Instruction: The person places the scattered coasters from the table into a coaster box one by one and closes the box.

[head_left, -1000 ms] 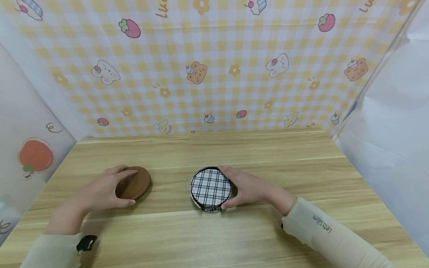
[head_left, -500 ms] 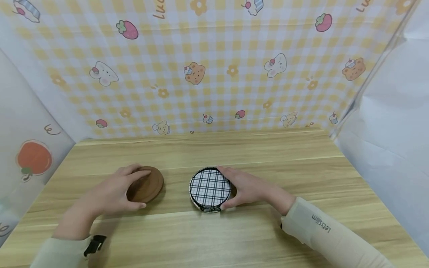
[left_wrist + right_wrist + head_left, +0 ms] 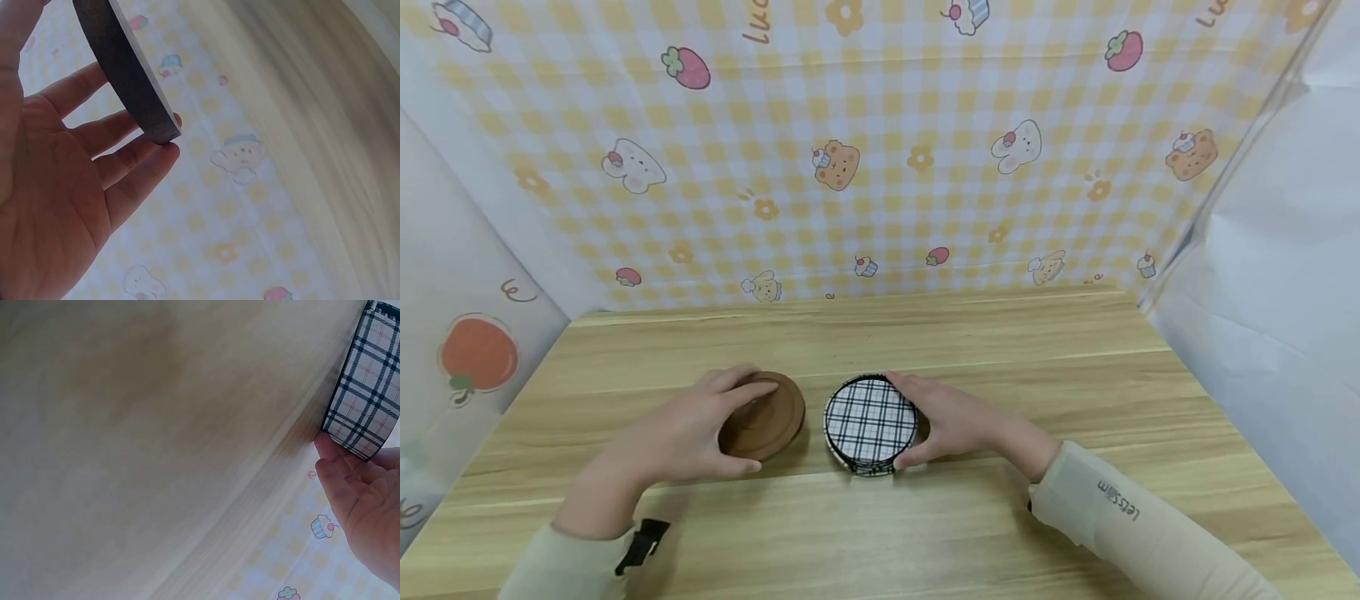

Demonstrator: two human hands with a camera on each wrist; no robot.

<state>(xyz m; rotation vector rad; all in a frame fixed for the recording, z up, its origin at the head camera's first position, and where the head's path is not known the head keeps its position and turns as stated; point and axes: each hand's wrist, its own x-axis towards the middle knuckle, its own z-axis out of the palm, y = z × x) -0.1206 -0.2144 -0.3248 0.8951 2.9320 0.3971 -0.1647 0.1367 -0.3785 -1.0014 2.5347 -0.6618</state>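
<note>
My left hand [image 3: 692, 429] grips a round brown wooden disc [image 3: 771, 421] by its edge, thumb on the near side and fingers on the far side. In the left wrist view the disc [image 3: 128, 75] shows edge-on, its side dark with a thin pale rim, and fingertips rest against it. Just right of it on the table sits a round plaid case [image 3: 871, 421], black and white with dark piping. My right hand [image 3: 951, 421] holds that case from the right, thumb near and fingers far. The right wrist view catches the plaid side wall of the case [image 3: 365, 384] above my fingers.
Both things are over the middle of a light wood-grain table [image 3: 880, 533]. A yellow checked cloth [image 3: 880, 200] with cartoon prints stands behind its back edge. White sheets hang at the left [image 3: 467, 250] and right [image 3: 1277, 275].
My left hand has moved steadily right with the wooden disc, leaving only a narrow gap to the plaid case. My right hand and the case stay where they were.
</note>
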